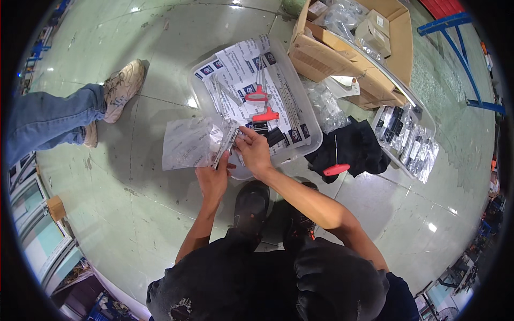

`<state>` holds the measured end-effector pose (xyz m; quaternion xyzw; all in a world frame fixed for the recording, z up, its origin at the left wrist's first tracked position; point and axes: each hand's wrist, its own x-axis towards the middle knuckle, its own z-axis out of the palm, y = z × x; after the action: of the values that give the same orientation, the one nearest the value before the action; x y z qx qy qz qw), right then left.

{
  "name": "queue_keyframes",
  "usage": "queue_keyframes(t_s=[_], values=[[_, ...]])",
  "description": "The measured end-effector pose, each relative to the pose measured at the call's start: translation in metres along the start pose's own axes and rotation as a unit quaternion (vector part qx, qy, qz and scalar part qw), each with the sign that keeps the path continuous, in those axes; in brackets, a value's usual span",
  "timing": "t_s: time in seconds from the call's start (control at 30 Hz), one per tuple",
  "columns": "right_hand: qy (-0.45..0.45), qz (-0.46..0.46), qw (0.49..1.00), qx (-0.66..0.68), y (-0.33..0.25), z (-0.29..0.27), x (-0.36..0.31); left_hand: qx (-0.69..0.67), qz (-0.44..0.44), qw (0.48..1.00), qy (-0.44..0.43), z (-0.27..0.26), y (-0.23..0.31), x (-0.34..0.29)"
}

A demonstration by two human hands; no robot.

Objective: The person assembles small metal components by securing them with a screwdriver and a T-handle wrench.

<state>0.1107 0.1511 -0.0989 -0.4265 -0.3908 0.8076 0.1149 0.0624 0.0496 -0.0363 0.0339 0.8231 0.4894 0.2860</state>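
Observation:
Between my two hands is a slotted metal strip (pixel 225 146), slanting over the near edge of a translucent plastic bin (pixel 316 134). My left hand (pixel 212 181) grips its lower end with curled fingers. Higher up, my right hand (pixel 256 154) pinches the strip's side. A clear plastic bag (pixel 186 145) lies against the strip on the left; whether a finger touches it I cannot tell. Inside the bin, on printed paper (pixel 242 56), rest a red-handled T-shaped tool (pixel 266 114), another red-handled tool (pixel 257 95), black pieces (pixel 276 137) and thin metal strips (pixel 220 93).
An open cardboard box (pixel 326 60) with bags and small boxes stands at far right. Beside it are a black cloth (pixel 353 143), a red T-handle hex key (pixel 336 169) and bagged metal parts (pixel 412 147). A person's shoe (pixel 122 91) is at left; a blue metal frame (pixel 461 48) stands far right.

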Motion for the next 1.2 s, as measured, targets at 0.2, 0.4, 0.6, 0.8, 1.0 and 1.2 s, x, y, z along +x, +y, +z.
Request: queue_keyframes(t_s=[0.2, 0.4, 0.6, 0.8, 1.0, 1.2], values=[[-0.051, 0.088, 0.993, 0.066, -0.012, -0.012, 0.002, 0.026, -0.005, 0.999, -0.040, -0.005, 0.006, 0.006], [-0.126, 0.188, 0.971, 0.082, -0.026, -0.028, 0.027, -0.009, -0.052, 0.996, -0.079, -0.017, 0.011, 0.010], [-0.126, 0.133, 0.982, -0.043, -0.019, -0.026, 0.039, -0.012, -0.078, 0.994, -0.081, -0.032, 0.016, 0.006], [-0.110, 0.129, 0.986, -0.011, -0.025, -0.018, 0.038, -0.011, -0.079, 0.993, -0.082, -0.048, 0.015, 0.005], [-0.102, 0.125, 0.986, -0.041, -0.027, -0.022, 0.048, -0.016, -0.087, 0.989, -0.118, -0.048, 0.011, 0.000], [-0.067, 0.040, 0.976, -0.205, -0.020, -0.015, 0.056, 0.007, -0.072, 0.987, -0.145, -0.041, 0.020, -0.009]])
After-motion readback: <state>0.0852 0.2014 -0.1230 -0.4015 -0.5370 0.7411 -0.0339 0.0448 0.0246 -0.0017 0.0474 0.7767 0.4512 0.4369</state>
